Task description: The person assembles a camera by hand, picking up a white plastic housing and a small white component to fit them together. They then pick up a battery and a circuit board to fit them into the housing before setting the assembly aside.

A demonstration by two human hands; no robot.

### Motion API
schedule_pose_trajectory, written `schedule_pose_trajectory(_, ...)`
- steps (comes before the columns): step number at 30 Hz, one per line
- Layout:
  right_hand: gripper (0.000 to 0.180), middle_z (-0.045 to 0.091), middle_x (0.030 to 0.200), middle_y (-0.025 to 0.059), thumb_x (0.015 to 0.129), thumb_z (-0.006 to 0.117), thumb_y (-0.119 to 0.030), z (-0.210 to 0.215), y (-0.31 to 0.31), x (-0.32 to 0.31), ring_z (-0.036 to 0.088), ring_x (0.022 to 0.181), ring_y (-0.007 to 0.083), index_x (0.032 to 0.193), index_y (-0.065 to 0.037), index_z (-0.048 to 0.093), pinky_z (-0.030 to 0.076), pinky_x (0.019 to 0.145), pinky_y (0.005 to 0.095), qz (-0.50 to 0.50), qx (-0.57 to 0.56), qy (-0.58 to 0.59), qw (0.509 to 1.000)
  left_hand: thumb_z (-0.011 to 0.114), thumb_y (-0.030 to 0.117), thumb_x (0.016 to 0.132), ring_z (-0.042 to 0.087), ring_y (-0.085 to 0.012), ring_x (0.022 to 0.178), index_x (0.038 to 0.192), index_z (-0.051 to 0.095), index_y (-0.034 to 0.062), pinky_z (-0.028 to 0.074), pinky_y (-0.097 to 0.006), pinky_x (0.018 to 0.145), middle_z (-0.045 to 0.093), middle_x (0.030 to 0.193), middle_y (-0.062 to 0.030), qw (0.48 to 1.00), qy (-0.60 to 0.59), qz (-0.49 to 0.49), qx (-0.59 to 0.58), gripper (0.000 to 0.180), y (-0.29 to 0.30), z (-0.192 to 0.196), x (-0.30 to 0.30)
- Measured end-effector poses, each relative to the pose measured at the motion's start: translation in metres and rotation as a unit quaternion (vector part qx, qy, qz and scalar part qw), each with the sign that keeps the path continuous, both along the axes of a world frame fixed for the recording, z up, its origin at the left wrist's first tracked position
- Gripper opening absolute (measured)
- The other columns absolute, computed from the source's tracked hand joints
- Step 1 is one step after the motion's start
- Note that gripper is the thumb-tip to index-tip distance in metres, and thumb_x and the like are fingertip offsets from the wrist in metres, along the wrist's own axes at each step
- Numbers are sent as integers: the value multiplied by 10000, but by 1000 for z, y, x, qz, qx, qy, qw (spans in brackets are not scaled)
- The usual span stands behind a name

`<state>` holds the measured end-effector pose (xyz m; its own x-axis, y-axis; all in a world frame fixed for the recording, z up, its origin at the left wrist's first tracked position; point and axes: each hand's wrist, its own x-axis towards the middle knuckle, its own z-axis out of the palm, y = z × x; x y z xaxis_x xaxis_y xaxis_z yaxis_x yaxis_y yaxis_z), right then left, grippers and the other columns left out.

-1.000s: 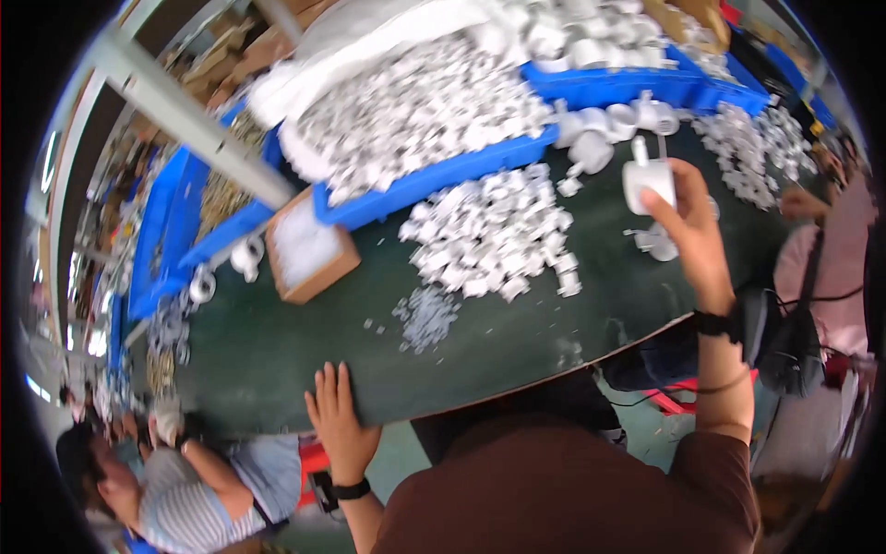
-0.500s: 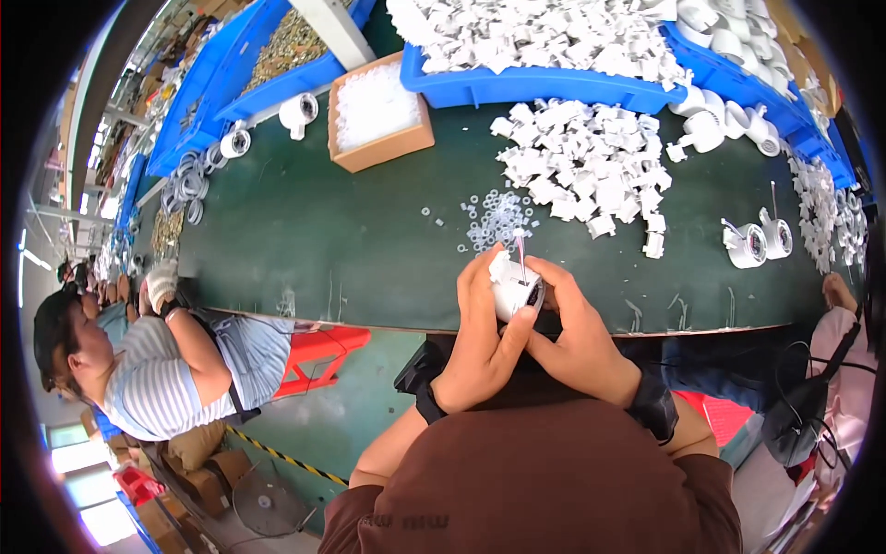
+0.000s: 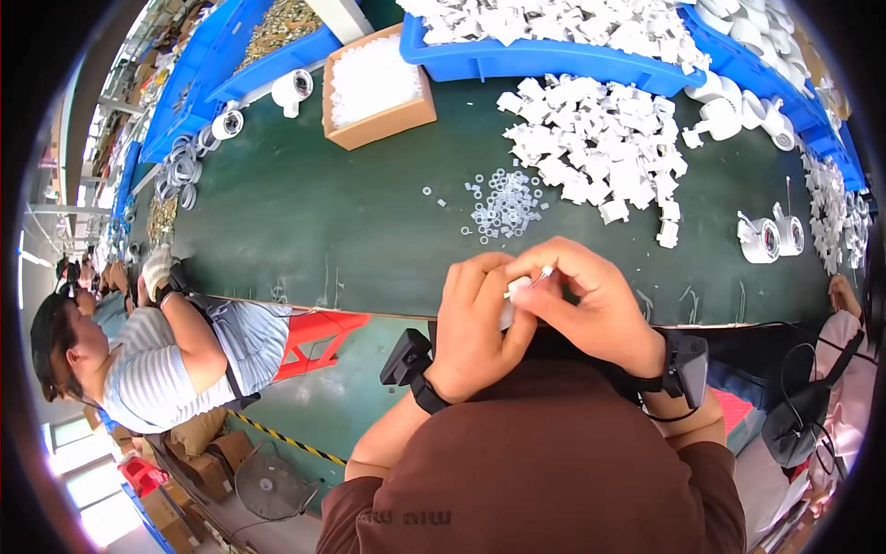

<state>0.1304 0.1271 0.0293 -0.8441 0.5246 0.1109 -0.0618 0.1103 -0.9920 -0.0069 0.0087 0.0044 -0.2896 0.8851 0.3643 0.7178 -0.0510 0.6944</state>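
Observation:
At the table's near edge, my left hand (image 3: pixel 472 323) is closed around a white camera housing (image 3: pixel 507 317), most of it hidden by the fingers. My right hand (image 3: pixel 600 305) presses against it from the other side, thumb and forefinger pinching its thin cable, whose small white connector (image 3: pixel 546 271) pokes out between them. A white knob-like part (image 3: pixel 519 284) shows between the two hands. Just beyond them lies a loose heap of small translucent rings (image 3: pixel 508 205). Farther back spreads a pile of white plastic brackets (image 3: pixel 600 138).
Behind the piles stand a blue bin (image 3: pixel 554 60) of white parts and a cardboard box (image 3: pixel 380 129) of translucent pieces. Two white camera housings (image 3: pixel 759 242) with upright cables sit at right. A person (image 3: pixel 175 360) in a striped shirt sits at left; another person's arm (image 3: pixel 840 295) reaches in at right.
The housing has turned and sunk deeper into my left hand. My right hand has risen and shifted over it, and its fingers have closed on the cable near the connector.

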Motion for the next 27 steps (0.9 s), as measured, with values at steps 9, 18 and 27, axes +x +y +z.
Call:
schedule_pose_trajectory(9,81,663,976,47,953,648,58,-21,-16,2,620,852,73,1023,19,664,508,738,240,-110,27,28,993,526,28,956,616,-356,948,1033,633,-40,499,-416,854,655,1034,-186,976,-217,18,11,148,3,2,7)
schedule_pose_trajectory(18,102,655,938,53,938,666,54,-21,-12,17,622,834,85,1032,15,678,506,727,252,-114,-11,23,993,602,28,922,622,-356,956,1030,645,-17,498,-422,866,673,1046,-167,990,-142,-14,-14,124,7,2,9)
schedule_pose_trajectory(27,183,661,937,78,908,758,-107,-13,39,90,606,755,154,1044,-29,666,499,662,306,-384,264,-213,859,621,37,915,626,-324,941,977,666,9,494,-398,845,694,1040,-141,991,-131,-10,-17,81,8,2,9)
